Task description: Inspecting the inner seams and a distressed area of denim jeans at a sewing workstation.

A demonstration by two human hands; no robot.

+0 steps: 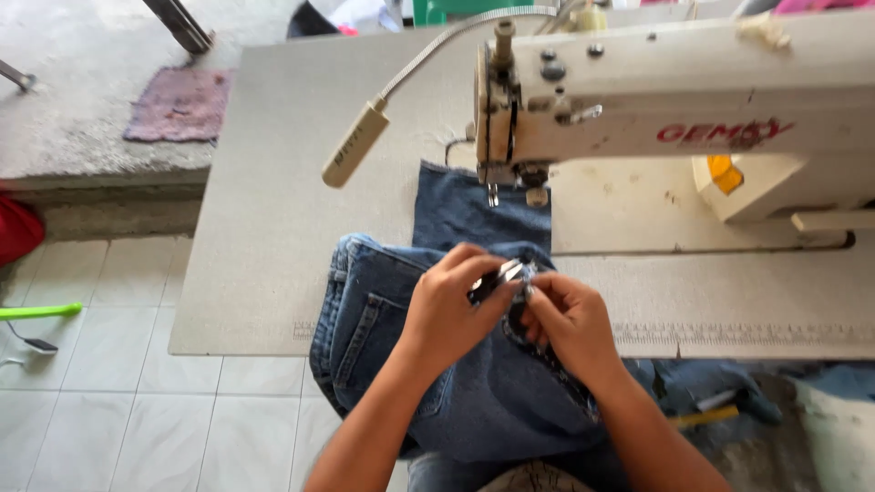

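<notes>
A pair of blue jeans lies bunched at the near edge of the sewing table, one end reaching under the presser foot of the cream sewing machine. My left hand grips a small metal thread snipper over the denim. Close beside it, my right hand pinches the fabric's edge, and the snipper's tip meets its fingers. Both hands sit just in front of the needle area.
The grey table top extends left and back. A flexible-neck lamp hangs over it. A pinkish rag lies on a concrete step, a green handle on the white tiled floor at left. More blue cloth lies lower right.
</notes>
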